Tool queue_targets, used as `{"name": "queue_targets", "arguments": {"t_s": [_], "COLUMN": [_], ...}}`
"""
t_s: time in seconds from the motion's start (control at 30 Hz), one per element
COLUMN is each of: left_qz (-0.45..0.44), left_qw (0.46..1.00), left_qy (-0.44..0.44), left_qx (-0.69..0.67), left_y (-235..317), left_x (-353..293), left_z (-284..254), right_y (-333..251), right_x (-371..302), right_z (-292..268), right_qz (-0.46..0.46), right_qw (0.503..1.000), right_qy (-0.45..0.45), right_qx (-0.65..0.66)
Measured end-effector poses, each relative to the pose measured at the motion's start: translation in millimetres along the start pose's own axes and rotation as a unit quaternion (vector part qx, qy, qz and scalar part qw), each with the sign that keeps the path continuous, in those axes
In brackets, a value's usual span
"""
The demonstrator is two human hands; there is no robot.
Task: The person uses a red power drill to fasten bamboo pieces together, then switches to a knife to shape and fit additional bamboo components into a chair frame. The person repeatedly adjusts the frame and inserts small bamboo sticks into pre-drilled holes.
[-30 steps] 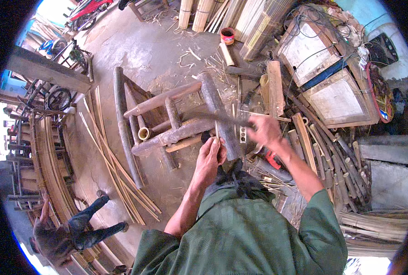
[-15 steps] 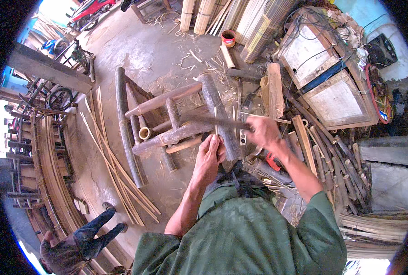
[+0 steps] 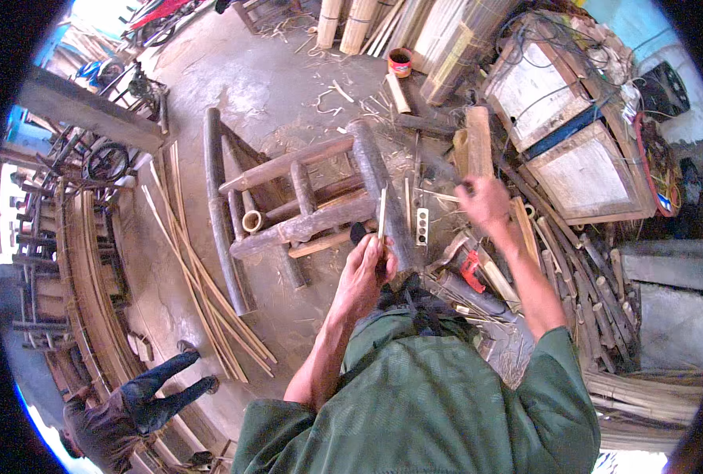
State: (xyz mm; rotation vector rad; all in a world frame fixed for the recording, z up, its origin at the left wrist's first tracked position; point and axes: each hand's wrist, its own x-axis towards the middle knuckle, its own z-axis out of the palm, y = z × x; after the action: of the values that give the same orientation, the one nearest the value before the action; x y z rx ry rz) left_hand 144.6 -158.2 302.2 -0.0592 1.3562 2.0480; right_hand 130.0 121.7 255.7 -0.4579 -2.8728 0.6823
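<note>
I see the left hand (image 3: pixel 364 268) pinching a thin pale stick (image 3: pixel 382 212) by the right edge of the brown frame (image 3: pixel 312 227). The right hand (image 3: pixel 489 208) is curled around a blurry dark tool (image 3: pixel 467 188).

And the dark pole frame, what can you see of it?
The frame is dark brown, of thick round poles that look like bamboo. Rails with short crosspieces run between two long outer poles; one pale, hollow pole end faces up. It rests on the floor, which way up unclear. Its right pole passes beneath the left hand; whether they touch can't be told.
</note>
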Motion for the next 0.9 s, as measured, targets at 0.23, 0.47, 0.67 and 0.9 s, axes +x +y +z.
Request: {"name": "queue_targets", "arguments": {"t_s": [0.23,0.47,0.67,0.9], "left_qz": [0.045,-0.003,-0.049,-0.091], "left_qw": [0.989,0.999,0.987,0.978], "left_qy": [0.010,-0.018,-0.020,-0.037], "left_qx": [0.143,-0.041,-0.154,-0.185], "left_y": [-20,8,0,1], "left_x": [30,-9,24,14], "left_z": [-11,16,4,5], "right_y": [-57,65,-35,-10], "right_x": [-31,28,-6,14], "right_z": [19,26,6,16], "right_qz": [-0.225,0.087,-0.095,-0.056], "right_qw": [0.972,0.994,0.991,0.997], "right_qy": [-0.041,0.070,-0.092,-0.047], "right_qx": [0.061,-0.021,0.021,0.024]}}
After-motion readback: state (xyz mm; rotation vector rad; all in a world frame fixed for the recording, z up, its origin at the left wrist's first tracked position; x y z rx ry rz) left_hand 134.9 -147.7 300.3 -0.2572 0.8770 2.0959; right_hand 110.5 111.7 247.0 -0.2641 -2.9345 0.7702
